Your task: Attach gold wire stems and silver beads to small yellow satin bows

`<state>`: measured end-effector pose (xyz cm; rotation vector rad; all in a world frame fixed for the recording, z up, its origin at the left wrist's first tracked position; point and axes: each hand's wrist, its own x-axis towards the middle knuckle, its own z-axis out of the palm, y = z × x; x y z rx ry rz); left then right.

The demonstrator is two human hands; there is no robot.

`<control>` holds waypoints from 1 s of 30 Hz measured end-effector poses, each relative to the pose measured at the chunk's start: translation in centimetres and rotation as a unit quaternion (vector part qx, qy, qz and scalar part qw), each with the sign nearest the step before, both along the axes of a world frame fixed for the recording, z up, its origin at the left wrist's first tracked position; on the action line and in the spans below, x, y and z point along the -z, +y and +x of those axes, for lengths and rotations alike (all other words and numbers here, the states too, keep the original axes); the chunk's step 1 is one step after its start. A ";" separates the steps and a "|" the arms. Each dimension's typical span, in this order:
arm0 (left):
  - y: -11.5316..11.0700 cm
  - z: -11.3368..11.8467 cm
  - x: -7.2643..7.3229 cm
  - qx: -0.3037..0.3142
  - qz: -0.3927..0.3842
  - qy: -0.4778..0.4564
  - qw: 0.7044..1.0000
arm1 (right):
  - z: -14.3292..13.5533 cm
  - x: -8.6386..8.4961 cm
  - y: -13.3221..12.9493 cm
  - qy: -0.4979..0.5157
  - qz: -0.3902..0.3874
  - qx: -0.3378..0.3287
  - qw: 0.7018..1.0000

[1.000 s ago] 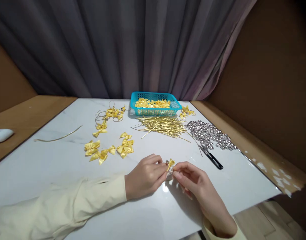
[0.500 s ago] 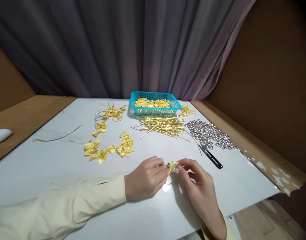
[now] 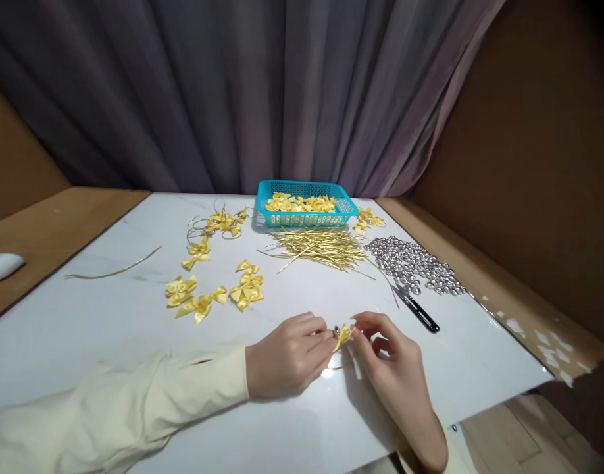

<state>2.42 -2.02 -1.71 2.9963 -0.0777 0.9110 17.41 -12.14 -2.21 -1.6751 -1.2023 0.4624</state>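
A small yellow ribbon bow point(image 3: 344, 336) is held just above the white table point(image 3: 223, 408), between my two hands. My left hand point(image 3: 293, 354) pinches its left side, fingers closed. Beside those fingertips a shiny silver bead point(image 3: 337, 330) shows on the bow. From the right, thumb and forefinger of my right hand point(image 3: 391, 365) close on the bow's edge, the other fingers curled. A thin cord point(image 3: 334, 368) loops below the bow; its ends are hidden by the fingers. Several loose yellow bows point(image 3: 247, 291) lie beyond my left hand.
A blue basket point(image 3: 306, 218) of yellow bows stands at the back. Before it lies a heap of gold cords point(image 3: 322, 248). Silver beads point(image 3: 415, 264) spread at right, beside black-handled snips point(image 3: 420, 314). Bows with cord loops point(image 3: 226, 222) lie back left, near a single cord point(image 3: 119, 270).
The bow has shifted slightly right and turned between my fingertips, showing more of its ribbon. My left hand has moved a little. The things on the table have stayed put.
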 end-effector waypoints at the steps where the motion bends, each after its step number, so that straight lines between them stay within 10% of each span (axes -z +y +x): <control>1: 0.0 0.0 0.0 0.002 -0.001 -0.002 1.000 | 0.0 0.0 0.0 -0.001 0.002 -0.003 1.000; 30: -0.6 0.7 -0.9 -0.113 -0.332 -0.027 0.936 | -0.2 -0.3 -0.2 0.069 -0.032 -0.089 0.993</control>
